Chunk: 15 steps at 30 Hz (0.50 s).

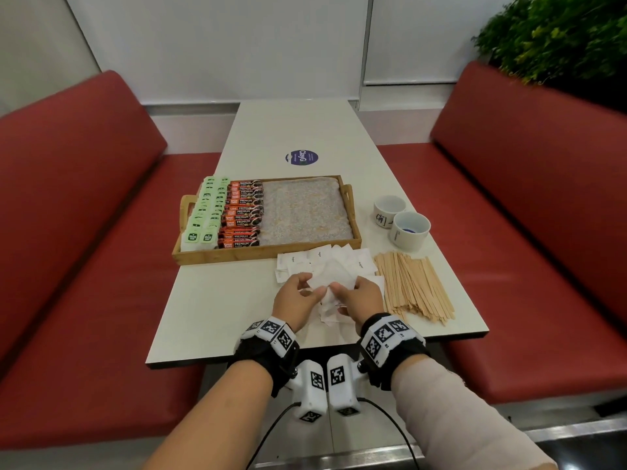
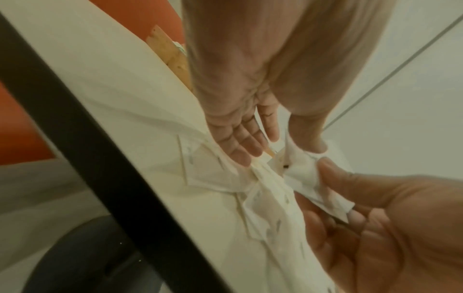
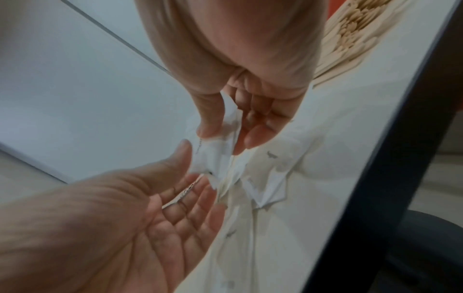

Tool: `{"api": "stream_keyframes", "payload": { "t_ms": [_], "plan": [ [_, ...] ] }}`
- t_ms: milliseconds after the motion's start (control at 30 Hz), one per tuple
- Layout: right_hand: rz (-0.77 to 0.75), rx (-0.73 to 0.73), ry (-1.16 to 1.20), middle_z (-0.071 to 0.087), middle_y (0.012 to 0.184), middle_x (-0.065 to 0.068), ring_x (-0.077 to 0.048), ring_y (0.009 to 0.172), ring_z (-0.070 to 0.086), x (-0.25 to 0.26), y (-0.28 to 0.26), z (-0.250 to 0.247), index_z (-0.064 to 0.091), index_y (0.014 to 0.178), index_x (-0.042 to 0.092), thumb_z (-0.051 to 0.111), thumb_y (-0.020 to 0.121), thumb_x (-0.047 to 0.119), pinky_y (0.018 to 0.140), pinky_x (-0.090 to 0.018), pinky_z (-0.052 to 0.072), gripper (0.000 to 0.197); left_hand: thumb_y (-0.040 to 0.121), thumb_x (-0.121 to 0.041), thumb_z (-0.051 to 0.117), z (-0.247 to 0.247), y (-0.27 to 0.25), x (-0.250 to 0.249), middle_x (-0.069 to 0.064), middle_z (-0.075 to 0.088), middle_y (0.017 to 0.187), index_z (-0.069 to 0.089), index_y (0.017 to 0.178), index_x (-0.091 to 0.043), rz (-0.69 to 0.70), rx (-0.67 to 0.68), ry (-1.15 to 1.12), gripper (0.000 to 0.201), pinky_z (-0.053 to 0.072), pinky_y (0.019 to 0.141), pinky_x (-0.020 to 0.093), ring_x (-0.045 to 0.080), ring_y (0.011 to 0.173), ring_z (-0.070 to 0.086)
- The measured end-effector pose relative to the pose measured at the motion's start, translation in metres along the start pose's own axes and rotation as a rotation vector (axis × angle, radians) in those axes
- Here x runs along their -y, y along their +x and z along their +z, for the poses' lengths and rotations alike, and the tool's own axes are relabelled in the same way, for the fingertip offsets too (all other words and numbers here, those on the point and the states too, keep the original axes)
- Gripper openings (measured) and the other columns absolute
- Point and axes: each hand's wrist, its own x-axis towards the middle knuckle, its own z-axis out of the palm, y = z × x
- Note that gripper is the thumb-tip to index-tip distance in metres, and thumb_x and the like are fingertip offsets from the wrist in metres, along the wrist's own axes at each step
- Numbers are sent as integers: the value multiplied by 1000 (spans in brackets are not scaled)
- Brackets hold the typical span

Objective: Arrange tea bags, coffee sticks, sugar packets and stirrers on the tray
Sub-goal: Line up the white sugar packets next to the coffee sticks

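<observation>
A wooden tray (image 1: 264,254) holds green tea bags (image 1: 203,215) at its left and red coffee sticks (image 1: 242,215) beside them; its lined right part is bare. White sugar packets (image 1: 325,262) lie in a loose pile on the table in front of the tray. Wooden stirrers (image 1: 414,286) are heaped to their right. Both hands meet over the near end of the pile. My right hand (image 1: 356,296) (image 3: 225,138) pinches a few sugar packets (image 3: 218,158) (image 2: 305,178) between thumb and fingers. My left hand (image 1: 298,293) (image 2: 283,146) has straight fingers, its thumb touching those packets.
Two white cups (image 1: 388,206) (image 1: 409,228) stand right of the tray, behind the stirrers. A round blue sticker (image 1: 301,157) marks the table beyond the tray. Red benches (image 1: 84,232) flank the narrow table; its near edge is just under my wrists.
</observation>
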Motion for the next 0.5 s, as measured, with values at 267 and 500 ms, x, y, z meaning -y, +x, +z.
{"api": "stream_keyframes", "payload": {
  "t_ms": [267,500],
  "plan": [
    [-109,246,39,65,82,-7,-17,68,62,33,-10,13,57,103,8,67,86,11,59,-27,50,20,95,-35,52,-29,-7,-28,13,66,118,57,125,-16,-260,355,-604,36,54,80,51,30,100,65],
    [-217,205,-164,61,77,1,-20,76,65,34,-5,31,57,100,13,69,84,15,76,-37,57,20,100,-24,40,-46,-4,-17,17,65,121,52,131,-11,-311,416,-800,36,56,78,50,29,96,68]
  ]
}}
